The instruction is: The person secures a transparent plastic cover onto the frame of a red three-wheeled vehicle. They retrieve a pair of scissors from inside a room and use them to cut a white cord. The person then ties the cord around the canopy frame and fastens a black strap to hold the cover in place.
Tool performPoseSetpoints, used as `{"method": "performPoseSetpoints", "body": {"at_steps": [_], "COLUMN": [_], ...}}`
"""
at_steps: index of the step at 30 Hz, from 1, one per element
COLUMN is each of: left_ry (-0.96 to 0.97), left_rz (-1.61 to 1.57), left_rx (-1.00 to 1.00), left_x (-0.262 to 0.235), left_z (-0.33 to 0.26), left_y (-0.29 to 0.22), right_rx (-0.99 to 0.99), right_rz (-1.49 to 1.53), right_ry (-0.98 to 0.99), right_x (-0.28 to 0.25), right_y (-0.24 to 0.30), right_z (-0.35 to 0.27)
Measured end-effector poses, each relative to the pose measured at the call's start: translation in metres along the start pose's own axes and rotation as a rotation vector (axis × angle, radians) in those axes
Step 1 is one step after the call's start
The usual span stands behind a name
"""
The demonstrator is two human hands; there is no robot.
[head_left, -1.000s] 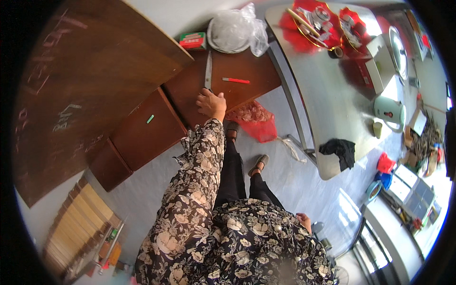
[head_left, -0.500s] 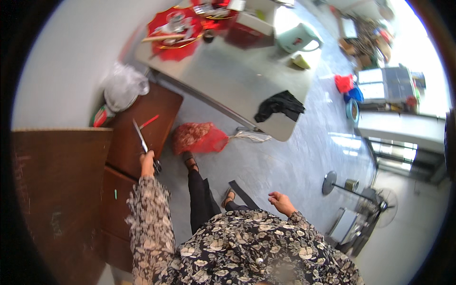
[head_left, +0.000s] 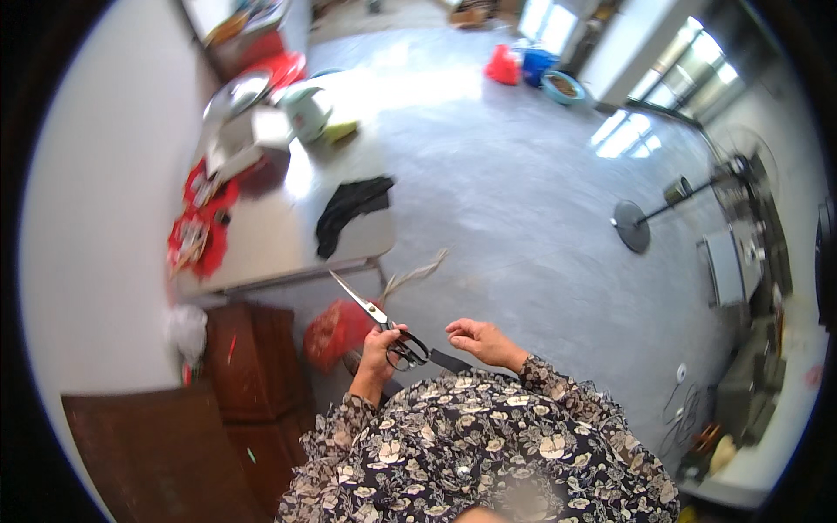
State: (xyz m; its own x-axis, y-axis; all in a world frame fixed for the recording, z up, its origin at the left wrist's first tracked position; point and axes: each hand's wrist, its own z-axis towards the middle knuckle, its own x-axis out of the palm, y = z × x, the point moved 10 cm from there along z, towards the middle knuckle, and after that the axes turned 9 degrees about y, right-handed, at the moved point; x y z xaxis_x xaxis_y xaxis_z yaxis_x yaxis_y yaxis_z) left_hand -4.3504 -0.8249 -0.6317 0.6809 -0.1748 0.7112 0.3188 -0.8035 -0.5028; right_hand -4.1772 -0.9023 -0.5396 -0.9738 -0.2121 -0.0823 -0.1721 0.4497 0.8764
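Note:
My left hand (head_left: 375,356) is wrapped round a pair of scissors (head_left: 373,314) with dark handles. Their pale blades point up and to the left, over a red mesh bag (head_left: 327,338) on the floor. What fills the bag cannot be made out. Just right of the scissor handles, my right hand (head_left: 490,343) hovers in front of my body, its fingers loosely bent and apart, holding nothing. A black cloth or bag (head_left: 356,207) lies beyond, near the right edge of the table (head_left: 261,237).
A brown wooden cabinet (head_left: 253,362) with a red pen-like stick stands at left, beside a brown board (head_left: 157,444). On the table are a pale green kettle (head_left: 305,115), a white box and red trays. A standing fan (head_left: 632,228) occupies the right side.
The view has swung right. My left hand has brought the scissors from over the brown cabinet to in front of my body, close to my right hand.

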Motion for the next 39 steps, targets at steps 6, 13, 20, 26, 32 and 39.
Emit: {"method": "performPoseSetpoints", "body": {"at_steps": [6,13,20,26,32,39], "left_ry": [0.437,0.682,1.060,1.416,1.749,1.665], "left_rz": [0.307,0.619,0.548,0.783,1.129,1.279], "left_rx": [0.042,0.155,-0.043,-0.296,-0.138,0.025], "left_x": [0.233,0.416,0.597,0.717,0.852,0.994], "left_z": [0.043,0.122,0.252,0.343,0.433,0.570], "left_y": [0.014,0.023,0.074,0.140,0.206,0.224], "right_rx": [-0.131,-0.383,-0.474,-0.471,-0.372,-0.471], "right_rz": [0.709,1.137,1.037,0.802,0.658,0.556], "right_ry": [0.081,0.170,0.235,-0.102,-0.425,-0.457], "right_x": [-0.087,-0.216,-0.411,-0.554,-0.708,-0.918], "right_y": [0.008,0.021,0.044,0.021,-0.022,-0.010], "right_z": [-0.080,-0.093,-0.148,-0.176,-0.210,-0.223]}}
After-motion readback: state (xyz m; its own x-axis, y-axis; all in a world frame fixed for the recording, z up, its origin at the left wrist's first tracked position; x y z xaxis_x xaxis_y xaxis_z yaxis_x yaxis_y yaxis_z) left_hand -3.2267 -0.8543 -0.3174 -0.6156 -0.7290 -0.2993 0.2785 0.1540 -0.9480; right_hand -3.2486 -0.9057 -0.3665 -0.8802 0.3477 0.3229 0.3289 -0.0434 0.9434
